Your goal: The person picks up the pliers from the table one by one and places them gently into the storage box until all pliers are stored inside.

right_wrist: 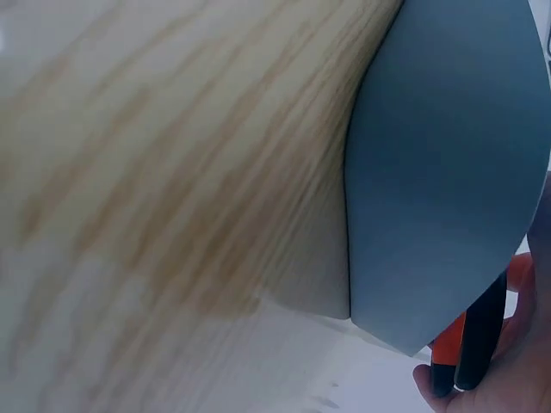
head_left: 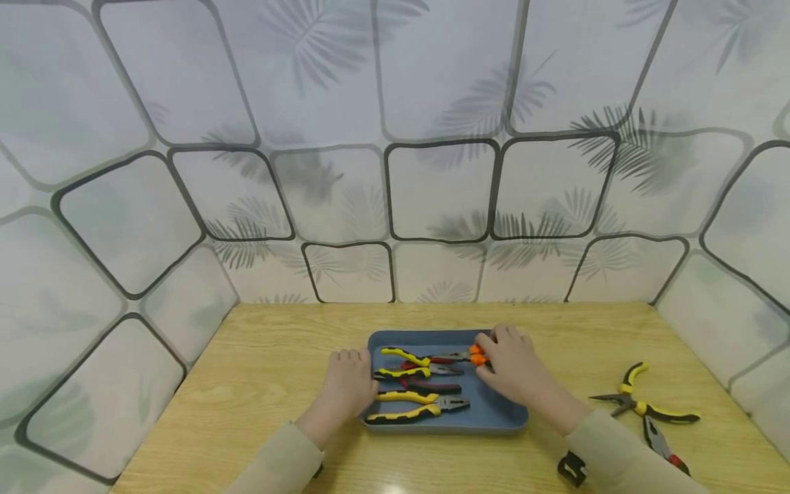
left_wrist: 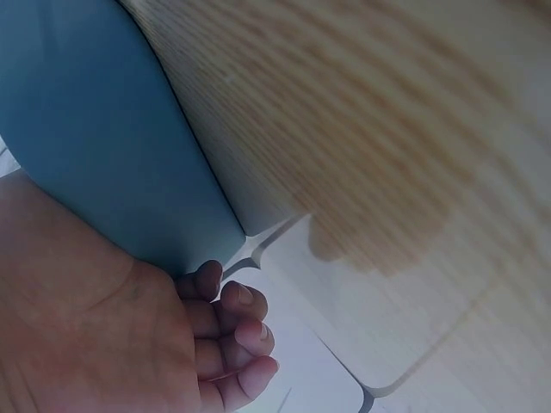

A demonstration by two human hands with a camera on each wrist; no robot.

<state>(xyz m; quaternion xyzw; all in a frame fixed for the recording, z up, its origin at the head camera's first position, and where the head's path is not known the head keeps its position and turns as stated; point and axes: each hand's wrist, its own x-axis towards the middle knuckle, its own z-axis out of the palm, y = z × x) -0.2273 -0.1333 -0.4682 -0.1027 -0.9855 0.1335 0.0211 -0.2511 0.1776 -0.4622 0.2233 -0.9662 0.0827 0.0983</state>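
Observation:
A blue-grey tray (head_left: 500, 412) lies on the wooden table with several pliers in it. At its left rim is my left hand (head_left: 348, 377); the left wrist view shows its fingers (left_wrist: 245, 305) loosely curled beside the tray wall (left_wrist: 103, 129), and its thumb is hidden there. My right hand (head_left: 515, 363) grips orange-and-black-handled pliers (head_left: 478, 355) at the tray's right side, their jaws toward the left. Yellow-and-black pliers (head_left: 426, 370) and larger yellow-and-black combination pliers (head_left: 420, 406) lie left of them. Dark red-handled pliers (head_left: 432, 385) lie between, partly covered.
On the table (head_left: 284, 343) to the right of the tray lie open yellow-and-black long-nose pliers (head_left: 629, 399) and red-and-black-handled pliers (head_left: 659, 439). A black object (head_left: 572, 468) shows beside my right sleeve. A patterned wall covering (head_left: 432, 274) stands behind and at both sides.

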